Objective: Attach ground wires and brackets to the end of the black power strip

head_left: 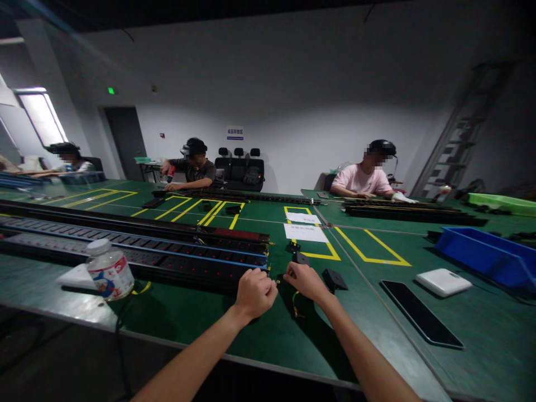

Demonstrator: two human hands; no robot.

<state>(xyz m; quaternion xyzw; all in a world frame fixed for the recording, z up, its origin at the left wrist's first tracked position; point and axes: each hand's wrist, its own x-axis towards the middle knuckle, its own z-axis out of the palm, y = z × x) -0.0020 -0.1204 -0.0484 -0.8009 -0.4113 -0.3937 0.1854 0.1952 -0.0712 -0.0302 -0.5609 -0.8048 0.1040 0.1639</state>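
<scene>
My left hand [255, 293] is curled closed at the right end of a long black rail assembly [209, 272] with blue strips. What its fingers pinch is hidden. Just to the right, my right hand [307, 281] is bent with its fingers pressed together, facing the left one across a small gap. Below it shows a short green-and-yellow wire [295, 303] with a brass-coloured end; whether the fingers grip it, I cannot tell. Small black blocks lie close by, one black bracket [334, 280] to the right of my hand and another black piece [300, 258] behind it.
On the green table [188, 318], a clear jar [109, 271] stands left. To the right lie a phone [421, 312], a white box [444, 282] and a blue bin [486, 254]. Paper sheets [305, 233] lie ahead. Co-workers sit across, one holding a red drill [170, 173].
</scene>
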